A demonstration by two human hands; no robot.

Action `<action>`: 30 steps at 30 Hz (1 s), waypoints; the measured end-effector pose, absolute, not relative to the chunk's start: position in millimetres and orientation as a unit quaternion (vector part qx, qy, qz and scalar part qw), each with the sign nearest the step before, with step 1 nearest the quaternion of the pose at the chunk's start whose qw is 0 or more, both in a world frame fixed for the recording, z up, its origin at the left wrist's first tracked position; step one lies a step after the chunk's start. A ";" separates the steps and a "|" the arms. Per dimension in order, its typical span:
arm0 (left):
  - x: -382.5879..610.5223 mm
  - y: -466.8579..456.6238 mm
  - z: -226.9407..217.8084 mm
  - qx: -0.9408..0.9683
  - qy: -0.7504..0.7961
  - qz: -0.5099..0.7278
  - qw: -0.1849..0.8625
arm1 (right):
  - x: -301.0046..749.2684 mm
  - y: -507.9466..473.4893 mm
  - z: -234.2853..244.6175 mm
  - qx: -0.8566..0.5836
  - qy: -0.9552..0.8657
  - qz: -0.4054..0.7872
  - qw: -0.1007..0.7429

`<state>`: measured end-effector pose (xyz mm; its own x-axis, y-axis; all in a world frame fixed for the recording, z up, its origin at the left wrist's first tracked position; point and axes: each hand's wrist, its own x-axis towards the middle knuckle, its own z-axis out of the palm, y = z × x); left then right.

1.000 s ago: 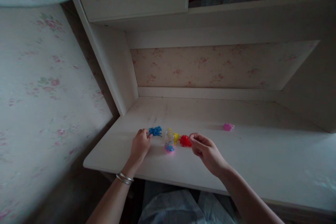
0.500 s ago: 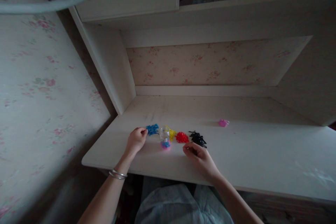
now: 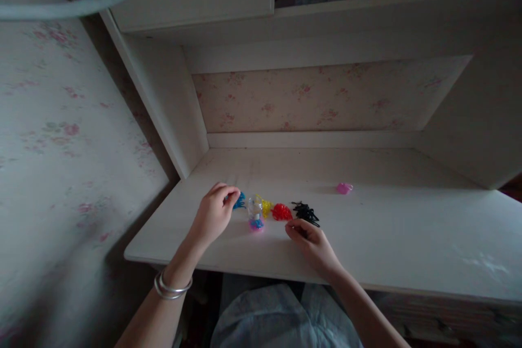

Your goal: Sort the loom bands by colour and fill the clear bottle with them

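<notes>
My left hand is raised just left of the clear jar, thumb and fingers pinched together; whatever is in the pinch is too small to make out. Behind the fingertips lies a pile of blue bands, partly hidden by the hand. The small clear jar has a pink bottom and some blue pieces inside. To its right are a yellow pile, a red pile and a black pile of similar thin pieces. My right hand rests at the near side of the black pile, its fingers curled and closed.
A pink cap-like piece lies farther back on the white desk. Overhead, a shelf holds several bottles. A pale curved tube crosses the upper left, and a papered wall stands at the left.
My left hand has lifted from beside the blue pile and moved right, towards the jar, now covering part of that pile. The right hand has hardly moved. The view has shifted slightly.
</notes>
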<state>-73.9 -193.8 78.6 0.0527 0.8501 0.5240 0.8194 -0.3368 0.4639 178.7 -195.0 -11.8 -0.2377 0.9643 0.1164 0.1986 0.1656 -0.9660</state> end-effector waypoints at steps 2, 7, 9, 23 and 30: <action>-65.6 -201.5 91.5 0.755 0.555 0.348 -0.013 | 178.6 -195.6 -11.1 -0.455 -0.638 0.460 0.418; -53.6 -208.8 104.1 0.791 0.544 0.274 -0.060 | 178.8 -196.8 -8.7 -0.456 -0.632 0.466 0.419; -50.8 -207.8 104.0 0.792 0.548 0.260 -0.072 | 179.5 -196.8 -9.2 -0.454 -0.633 0.467 0.419; -55.5 -205.5 97.3 0.758 0.537 0.370 -0.022 | 178.4 -195.0 -5.1 -0.449 -0.604 0.509 0.418; -73.0 -211.3 38.6 0.631 0.612 0.459 0.129 | 162.3 -143.7 43.6 -0.408 -0.702 0.427 0.398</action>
<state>-73.0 -211.3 38.6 -0.1716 0.8905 0.4214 0.6544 -0.2167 0.7245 162.3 -143.7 43.6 -0.3503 0.9125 0.2111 0.2322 0.3030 -0.9243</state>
